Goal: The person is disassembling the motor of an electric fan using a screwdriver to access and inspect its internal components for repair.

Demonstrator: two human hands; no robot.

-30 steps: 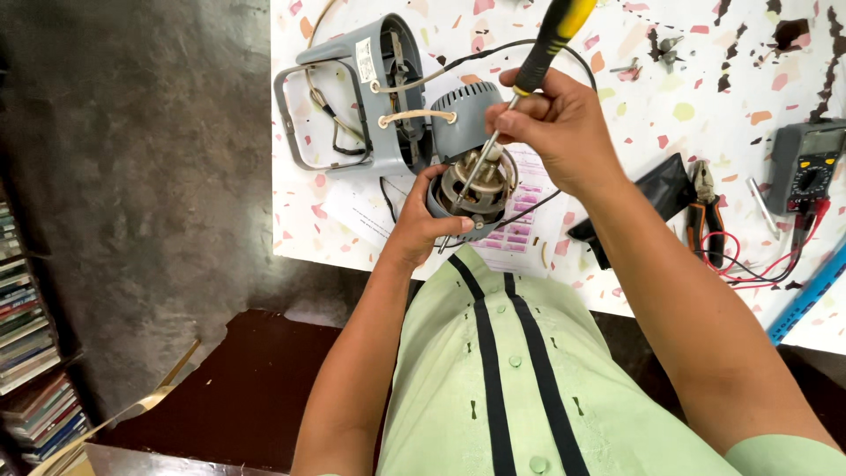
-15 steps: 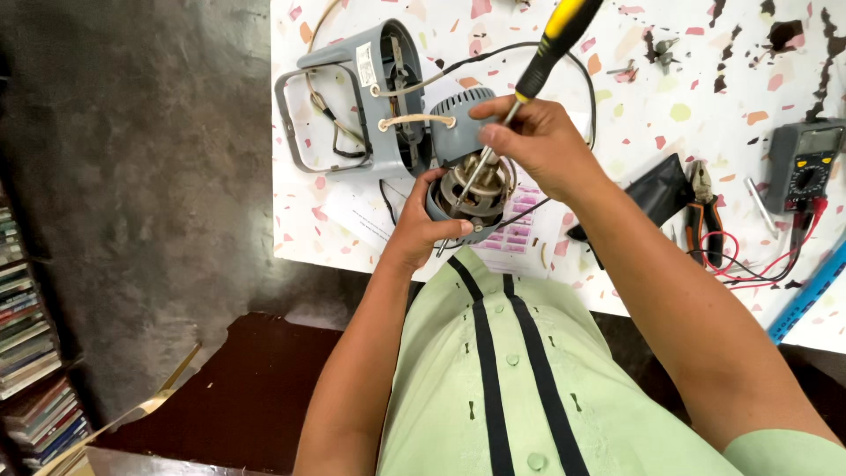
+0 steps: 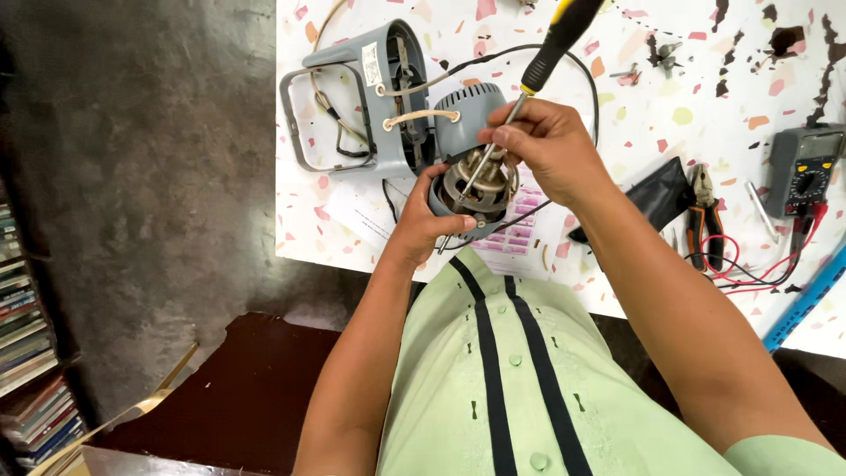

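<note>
Table point(image 3: 670, 132) edge carries the grey fan housing point(image 3: 370, 97) and, just beside it, the small motor point(image 3: 471, 176), cupped by the left hand point(image 3: 423, 225). Right hand point(image 3: 546, 150) pinches the screwdriver point(image 3: 529, 84), tip inside; a slip could gouge the windings or jab the steadying fingers

My hands are hemmed in at the table's point(image 3: 617, 53) near edge: the grey housing point(image 3: 370, 97) and its looping black cord point(image 3: 529, 53) crowd the left and far side. To my right, the black pouch point(image 3: 661, 198), pliers point(image 3: 705, 220) and multimeter point(image 3: 806, 172) with red leads block the way. Bare tabletop lies beyond the cord, toward the far edge.
</note>
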